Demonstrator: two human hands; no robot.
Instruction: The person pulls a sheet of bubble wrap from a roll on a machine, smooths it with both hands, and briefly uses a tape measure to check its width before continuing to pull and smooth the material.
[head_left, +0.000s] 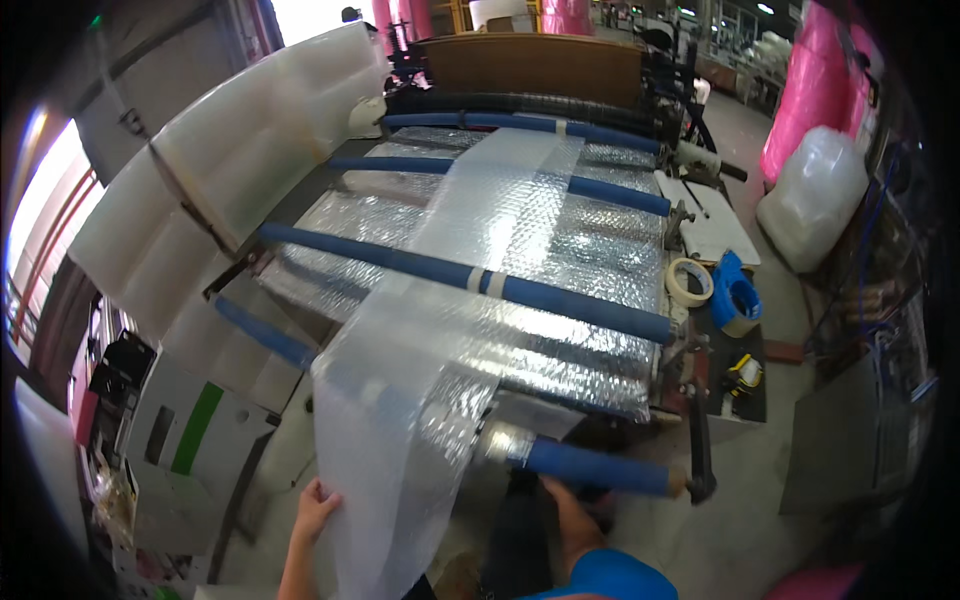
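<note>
A long strip of clear bubble wrap (365, 440) runs down the machine bed and hangs over its near end toward me. My left hand (317, 506) pinches the strip's left edge, low in the view. Beside the hanging strip, my right hand (556, 490) reaches up under the near blue roller (600, 467); its fingers are mostly hidden there. That roller looks slightly blurred, with a shiny patch at its left end. Silver foil bubble sheet (605, 285) lies beneath the strip, and a blue crossbar (400, 260) spans over both.
Right of the bed, a side shelf holds a masking tape roll (690, 283), a blue tape dispenser (737, 295) and a yellow-black tape measure (743, 375). Large white rolls (270, 110) line the left. A metal arm (700, 440) supports the roller's right end. Pink-wrapped rolls (815, 90) stand behind right.
</note>
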